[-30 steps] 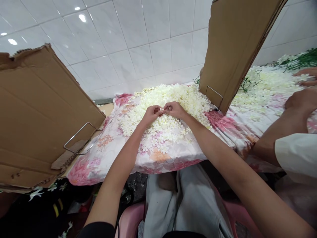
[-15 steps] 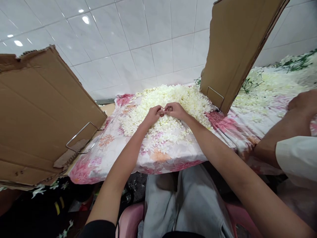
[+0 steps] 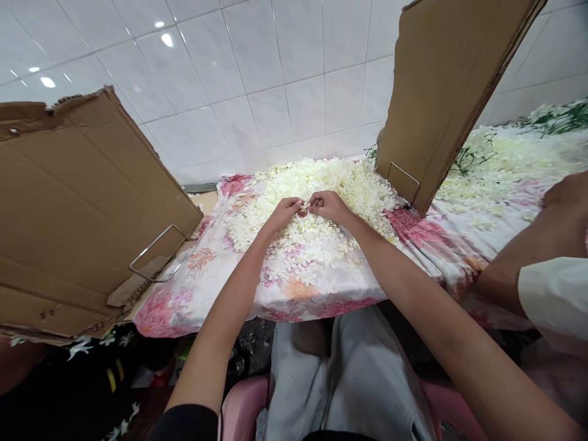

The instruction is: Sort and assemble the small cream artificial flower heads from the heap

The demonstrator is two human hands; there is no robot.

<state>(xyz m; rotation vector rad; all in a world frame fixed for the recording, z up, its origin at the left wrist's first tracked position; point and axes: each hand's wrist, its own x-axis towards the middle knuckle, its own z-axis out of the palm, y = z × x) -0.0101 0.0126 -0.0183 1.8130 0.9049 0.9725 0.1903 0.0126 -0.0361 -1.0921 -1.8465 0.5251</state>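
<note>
A broad heap of small white and pale yellow flowers [image 3: 316, 174] lies on a table with a floral cloth [image 3: 220, 288]. Over the middle of the heap, my left hand [image 3: 288, 211] pinches a small white flower [image 3: 305, 207] between thumb and fingers. Close beside it my right hand [image 3: 327, 204] is closed, its fingertips meeting the left ones at that flower. What exactly lies between the right fingertips is too small to make out. Looser flowers [image 3: 298, 263] are scattered on the cloth toward me, below my wrists.
Cardboard panels stand at the left [image 3: 82, 208] and right [image 3: 450, 92], each by a bent metal wire bracket. A white tiled wall [image 3: 275, 55] rises behind. Past the right panel, another person's arm [image 3: 519, 263] reaches over more flowers [image 3: 500, 165] with green stems.
My hands have parted slightly at the fingertips, and the small white flower shows more clearly between them. The whole view has shifted a little.
</note>
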